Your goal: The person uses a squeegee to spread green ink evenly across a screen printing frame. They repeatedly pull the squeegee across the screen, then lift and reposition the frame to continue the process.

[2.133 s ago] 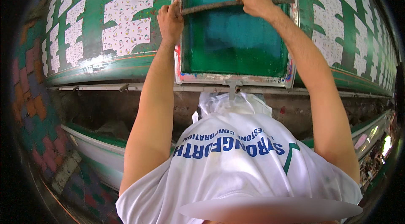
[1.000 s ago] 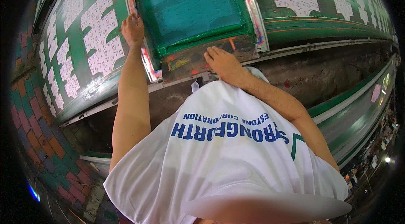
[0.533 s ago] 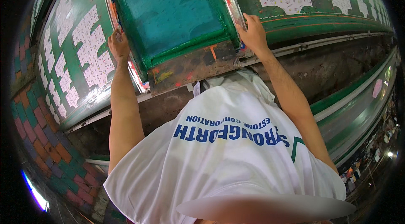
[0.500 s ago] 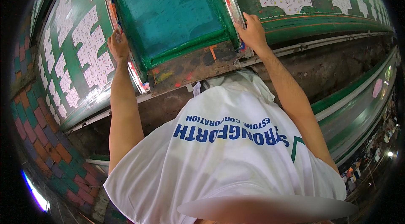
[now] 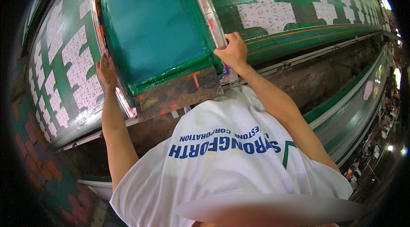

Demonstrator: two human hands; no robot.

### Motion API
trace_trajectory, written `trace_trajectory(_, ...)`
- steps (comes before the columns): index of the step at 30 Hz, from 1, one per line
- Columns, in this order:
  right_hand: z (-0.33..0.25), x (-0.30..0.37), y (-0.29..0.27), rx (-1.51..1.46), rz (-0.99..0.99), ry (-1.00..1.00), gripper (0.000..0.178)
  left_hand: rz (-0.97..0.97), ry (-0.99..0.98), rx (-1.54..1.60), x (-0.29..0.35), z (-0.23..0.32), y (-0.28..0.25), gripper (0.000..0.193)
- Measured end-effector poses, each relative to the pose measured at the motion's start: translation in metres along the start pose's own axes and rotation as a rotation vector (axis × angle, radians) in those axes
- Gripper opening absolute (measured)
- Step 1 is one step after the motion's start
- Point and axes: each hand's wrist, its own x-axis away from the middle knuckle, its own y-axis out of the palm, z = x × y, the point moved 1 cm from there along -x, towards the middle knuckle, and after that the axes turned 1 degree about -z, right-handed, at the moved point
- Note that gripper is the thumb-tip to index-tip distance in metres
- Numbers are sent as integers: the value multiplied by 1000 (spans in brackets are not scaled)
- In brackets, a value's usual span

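Note:
A large screen-printing frame (image 5: 211,9) with metal side bars lies over a long green table (image 5: 222,11). Teal mesh (image 5: 156,22) fills it, edged by a glossy dark green border, and a paint-stained board (image 5: 175,92) spans its near end. My left hand (image 5: 106,71) is curled around the left bar near its lower part. On the opposite side, my right hand (image 5: 232,51) grips the right bar, thumb toward the mesh. White fabric pieces (image 5: 260,7) with a small print lie on the table on both sides of the frame.
A pale rail (image 5: 294,62) runs along the table's near edge. At right stands another long green-edged surface (image 5: 363,107) with a pink scrap (image 5: 367,90) on it. Coloured paving bricks (image 5: 42,158) cover the floor at left; scattered litter (image 5: 376,150) lies at far right.
The frame, hands and table have shifted left and slightly down in the picture. Dark curved shapes that showed through the mesh no longer show. Both hands keep their hold on the side bars.

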Motion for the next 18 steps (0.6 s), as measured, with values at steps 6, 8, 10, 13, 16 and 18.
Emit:
trace_trajectory(6, -10, -3, -26, -93, 66, -117, 48, -120, -25, -44, -13, 9, -8, 41)
trace_trajectory(8, 0, -14, -38, -120, 88, -113, 48, -68, 88, -27, -23, 25, -10, 42)
trace_trajectory(10, 17, -27, -51, -116, 59, -84, 46, -73, 85, -47, -32, 48, -9, 42)
trace_trajectory(13, 64, -55, -82, -160, 42, -66, 47, -73, 52, -68, -49, 101, 11, 42)
trace_trajectory(16, 124, -81, -117, -107, 64, -52, 44, -46, 57, -13, -53, 166, 43, 42)
trace_trajectory(18, 169, -97, -141, -69, 66, -32, 44, 19, 110, 28, -50, 214, 70, 42)
